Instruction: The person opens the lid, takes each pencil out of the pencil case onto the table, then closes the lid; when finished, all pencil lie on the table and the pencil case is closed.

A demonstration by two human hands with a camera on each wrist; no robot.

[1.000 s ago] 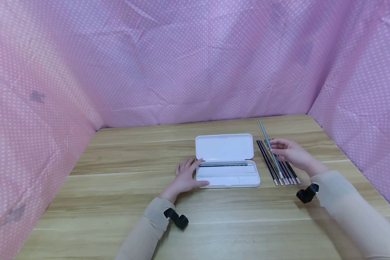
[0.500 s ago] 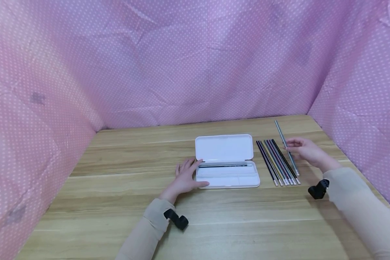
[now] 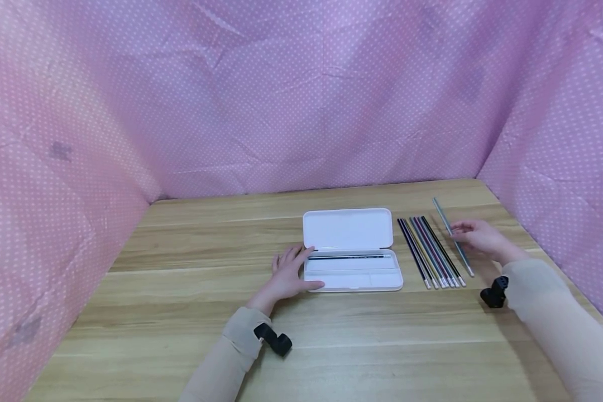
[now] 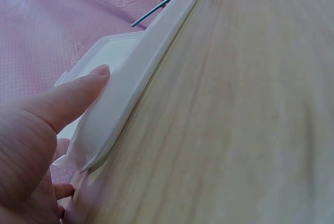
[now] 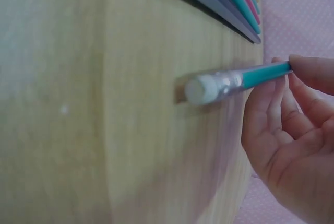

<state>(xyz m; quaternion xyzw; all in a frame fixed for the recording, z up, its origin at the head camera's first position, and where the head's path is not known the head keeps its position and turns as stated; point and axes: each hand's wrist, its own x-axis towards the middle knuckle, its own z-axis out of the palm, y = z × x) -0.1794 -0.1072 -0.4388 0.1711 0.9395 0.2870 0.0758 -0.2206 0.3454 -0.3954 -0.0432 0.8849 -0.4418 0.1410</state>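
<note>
A white pencil case (image 3: 353,281) lies with its lid (image 3: 348,229) raised back, and one dark pencil (image 3: 349,257) rests along its rear compartment. My left hand (image 3: 286,276) holds the case's left end between thumb and forefinger; in the left wrist view the thumb (image 4: 78,96) presses its edge. Beyond the pencil row, my right hand (image 3: 482,238) pinches a teal pencil (image 5: 266,74) near its middle, eraser end toward me. That pencil is tilted in the head view, its eraser close to the tabletop. Between case and right hand, several pencils (image 3: 424,245) lie side by side, erasers nearest me.
The wooden table (image 3: 206,251) has pink dotted cloth (image 3: 301,100) hanging behind it and at both sides. A black wrist camera (image 3: 276,340) sits on the left sleeve, another black camera (image 3: 494,293) on the right.
My right hand has carried the teal pencil rightward from above the row to the row's right side, then lowered it slightly. The left hand and the case stay put.
</note>
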